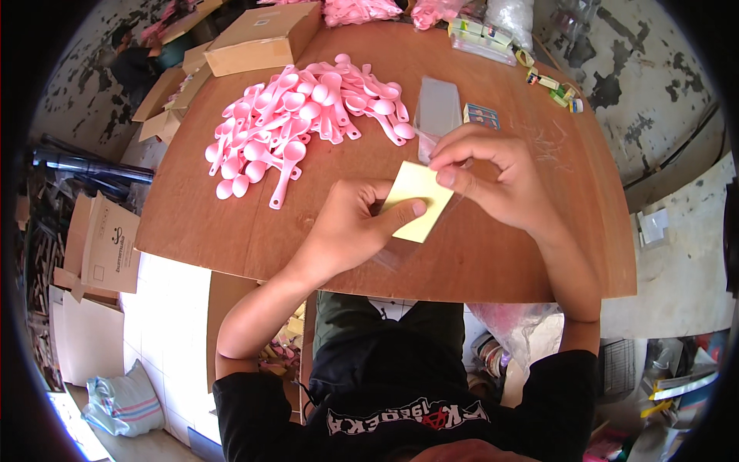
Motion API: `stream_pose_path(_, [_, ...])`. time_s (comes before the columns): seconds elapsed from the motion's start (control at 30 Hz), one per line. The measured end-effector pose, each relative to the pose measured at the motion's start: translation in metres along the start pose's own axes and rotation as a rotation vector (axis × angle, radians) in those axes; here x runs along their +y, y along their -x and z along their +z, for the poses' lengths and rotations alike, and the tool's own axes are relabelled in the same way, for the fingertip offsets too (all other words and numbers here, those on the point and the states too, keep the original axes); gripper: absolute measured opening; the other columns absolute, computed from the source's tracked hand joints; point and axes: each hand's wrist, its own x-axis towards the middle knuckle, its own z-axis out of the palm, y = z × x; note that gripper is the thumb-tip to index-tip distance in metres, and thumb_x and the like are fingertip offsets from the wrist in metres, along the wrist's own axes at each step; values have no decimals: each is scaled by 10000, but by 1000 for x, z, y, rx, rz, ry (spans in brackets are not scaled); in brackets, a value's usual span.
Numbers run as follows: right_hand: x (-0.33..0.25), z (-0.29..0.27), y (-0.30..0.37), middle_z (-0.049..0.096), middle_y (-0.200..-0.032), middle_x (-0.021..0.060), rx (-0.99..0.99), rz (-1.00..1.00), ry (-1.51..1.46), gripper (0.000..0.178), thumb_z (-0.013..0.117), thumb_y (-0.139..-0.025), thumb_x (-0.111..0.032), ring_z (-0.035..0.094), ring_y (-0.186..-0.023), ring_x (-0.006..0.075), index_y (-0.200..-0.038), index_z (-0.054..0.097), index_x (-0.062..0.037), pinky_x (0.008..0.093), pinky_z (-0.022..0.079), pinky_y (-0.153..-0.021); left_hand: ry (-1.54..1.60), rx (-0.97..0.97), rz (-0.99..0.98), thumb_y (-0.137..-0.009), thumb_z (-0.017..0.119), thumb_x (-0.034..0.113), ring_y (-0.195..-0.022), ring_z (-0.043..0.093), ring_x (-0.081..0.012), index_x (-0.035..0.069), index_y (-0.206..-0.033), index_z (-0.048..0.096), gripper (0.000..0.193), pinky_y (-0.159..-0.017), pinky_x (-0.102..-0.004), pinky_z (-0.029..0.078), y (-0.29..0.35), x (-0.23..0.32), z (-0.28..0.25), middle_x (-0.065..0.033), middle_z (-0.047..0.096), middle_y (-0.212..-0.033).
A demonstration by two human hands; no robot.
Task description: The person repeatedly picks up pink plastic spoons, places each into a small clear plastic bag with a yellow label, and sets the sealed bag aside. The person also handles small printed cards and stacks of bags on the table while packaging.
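Note:
My left hand [356,219] grips a pale yellow card [419,202], its thumb lying flat across the front and the fingers hidden behind. Above the table's near edge, the card is held at a slant. At its upper right corner, my right hand [493,173] has thumb and fingertips pinched together; whether they also hold clear film is hard to tell. Some transparent film [385,256] shows below the card. Just beyond my hands lies a stack of clear plastic bags [439,106], beside a small blue-and-white printed box [481,115]. Left of them spreads a heap of pink plastic spoons [308,100].
A closed cardboard box [264,38] stands at the table's [493,269] far left. Bags of pink items [360,11] line the back edge. Small yellow-green packs [566,96] lie at the far right. Open cartons [100,239] and a woven sack [123,402] are on the left floor. Another person [138,61] is far left.

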Motion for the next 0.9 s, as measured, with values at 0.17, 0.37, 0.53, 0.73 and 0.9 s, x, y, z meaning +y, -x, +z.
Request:
stream_pose_path(0.17, [-7,5,7,674,-932,92,-53,30,7,113,714,-863,-74,642,-834,163,-944,718,4,283,509,-744,16,3,9,-937,677,164,-716,543,-4,-34,-1005,718,213,-593,-235,471,4,-6,3,9,684,-768])
stream_pose_path(0.37, [-17,12,12,656,-944,81,-24,105,139,102,711,-842,-51,633,-913,190,-939,723,-20,315,499,-803,65,30,-12,-942,674,172,-728,536,0,-23,-1028,717,217,-599,-227,469,2,-4,3,16,683,-785])
stream_pose_path(0.53, [-14,19,15,658,-989,90,-15,-17,159,107,702,-822,-27,631,-944,233,-927,723,-22,339,486,-853,22,76,126,-950,656,158,-785,552,-20,-33,-1119,688,257,-670,-241,492,1,-5,6,-24,713,-850])
stream_pose_path(0.73, [-25,13,17,676,-1038,125,-217,84,-15,198,691,-827,-56,645,-948,260,-1021,696,-19,356,494,-845,9,63,238,-988,567,102,-955,605,-110,-43,-1205,643,272,-814,-269,495,8,9,13,-106,677,-1090])
stream_pose_path(0.9, [-36,15,9,690,-971,159,-479,293,68,216,700,-834,-66,672,-858,269,-1038,677,1,339,519,-753,-107,118,387,-937,633,106,-1011,575,-215,-9,-1199,661,288,-872,-311,462,11,15,14,-130,582,-1121])
